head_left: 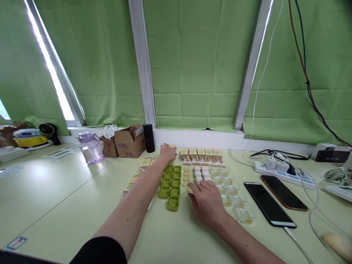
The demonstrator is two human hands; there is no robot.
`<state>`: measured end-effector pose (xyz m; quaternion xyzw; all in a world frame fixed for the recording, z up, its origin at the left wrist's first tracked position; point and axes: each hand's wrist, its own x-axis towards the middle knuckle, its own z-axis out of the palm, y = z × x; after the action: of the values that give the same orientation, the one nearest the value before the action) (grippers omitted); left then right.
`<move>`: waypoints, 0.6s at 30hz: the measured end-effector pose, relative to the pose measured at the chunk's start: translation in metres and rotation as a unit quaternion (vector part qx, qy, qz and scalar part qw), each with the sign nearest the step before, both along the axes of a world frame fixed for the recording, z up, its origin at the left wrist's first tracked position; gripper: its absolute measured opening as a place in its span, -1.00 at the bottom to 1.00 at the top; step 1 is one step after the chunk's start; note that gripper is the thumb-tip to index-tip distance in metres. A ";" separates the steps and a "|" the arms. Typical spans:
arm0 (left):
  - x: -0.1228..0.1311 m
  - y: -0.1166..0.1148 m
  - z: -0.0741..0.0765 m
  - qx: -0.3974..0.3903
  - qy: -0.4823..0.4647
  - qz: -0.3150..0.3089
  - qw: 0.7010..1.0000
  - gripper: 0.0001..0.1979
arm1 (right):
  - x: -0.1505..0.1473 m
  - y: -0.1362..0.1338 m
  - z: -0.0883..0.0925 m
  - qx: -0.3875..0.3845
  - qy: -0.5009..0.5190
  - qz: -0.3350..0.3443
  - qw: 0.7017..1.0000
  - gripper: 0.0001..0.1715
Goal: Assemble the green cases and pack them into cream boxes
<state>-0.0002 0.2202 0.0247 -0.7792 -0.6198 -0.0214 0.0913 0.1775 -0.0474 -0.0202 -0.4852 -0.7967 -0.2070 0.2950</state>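
Note:
My left hand is stretched far out to the back of the table. Its fingers close over a small pale box, mostly hidden behind them. My right hand hovers low or rests near the small yellow pieces, thumb and index finger apart, holding nothing visible. Beside its knuckles lie white and pinkish blocks. Green square cups stand in two columns between my arms. Clear plastic cases with yellow labels lie right of my right hand. Several open small cartons line up behind.
More small cartons lie partly behind my left forearm. A brown cardboard box, a black cylinder and a lilac jug stand back left. Two phones, a power strip and loose cables occupy the right.

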 end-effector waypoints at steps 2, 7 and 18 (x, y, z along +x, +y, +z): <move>-0.004 -0.001 0.001 -0.002 -0.007 -0.013 1.000 -0.52 | 0.000 0.000 0.001 0.001 0.003 0.002 1.000 -0.86; -0.013 -0.007 0.006 -0.017 -0.034 -0.065 0.997 -0.63 | 0.000 0.000 0.001 0.007 0.007 -0.005 1.000 -0.83; -0.044 -0.010 0.029 -0.066 -0.049 -0.132 0.988 -0.79 | 0.003 0.000 0.000 0.013 0.021 0.002 1.000 -0.77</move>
<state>-0.0440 0.2101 0.0540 -0.8563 -0.5156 -0.0304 0.0062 0.1801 -0.0471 -0.0198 -0.4836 -0.7886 -0.2070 0.3185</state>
